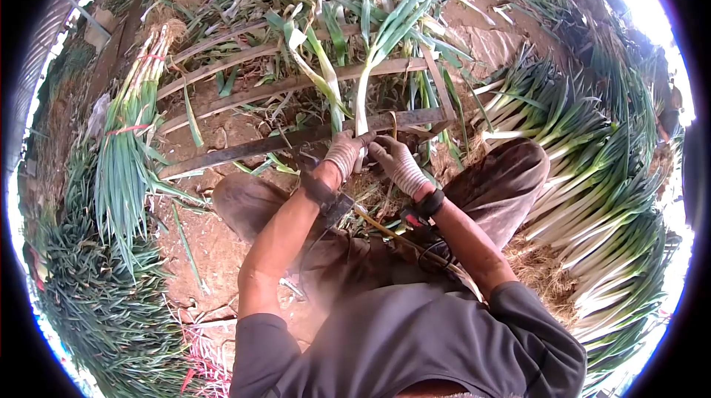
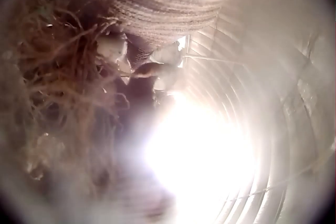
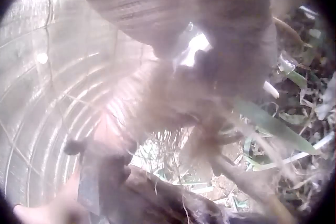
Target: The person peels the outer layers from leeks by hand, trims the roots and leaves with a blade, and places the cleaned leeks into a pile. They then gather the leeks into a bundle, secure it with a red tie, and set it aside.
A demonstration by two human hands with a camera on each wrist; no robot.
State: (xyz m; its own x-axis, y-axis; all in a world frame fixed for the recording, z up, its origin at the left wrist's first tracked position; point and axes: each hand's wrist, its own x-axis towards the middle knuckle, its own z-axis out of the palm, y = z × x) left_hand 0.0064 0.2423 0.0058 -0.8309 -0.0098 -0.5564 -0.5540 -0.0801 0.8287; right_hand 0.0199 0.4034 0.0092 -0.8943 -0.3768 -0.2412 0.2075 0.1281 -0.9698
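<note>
Head view: my left hand [image 1: 343, 157] is gripping a white onion stalk [image 1: 361, 102] low down, leaves pointing away, presumably so the root end is facing me. My right hand [image 1: 400, 166] is working beside it; can't tell its grip.

Left wrist: roots [image 2: 68, 82] are tangling near my glove [image 2: 168, 11].

Right wrist: blur is hiding my fingertips.

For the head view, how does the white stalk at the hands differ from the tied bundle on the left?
The white stalk is single; the bundle gathers many. Red ties bind the bundle, while the left hand grips the white stalk. The white stalk's leaves point up the picture; the bundle's hang down it. Both have pale lower stems and long green leaves.
</note>
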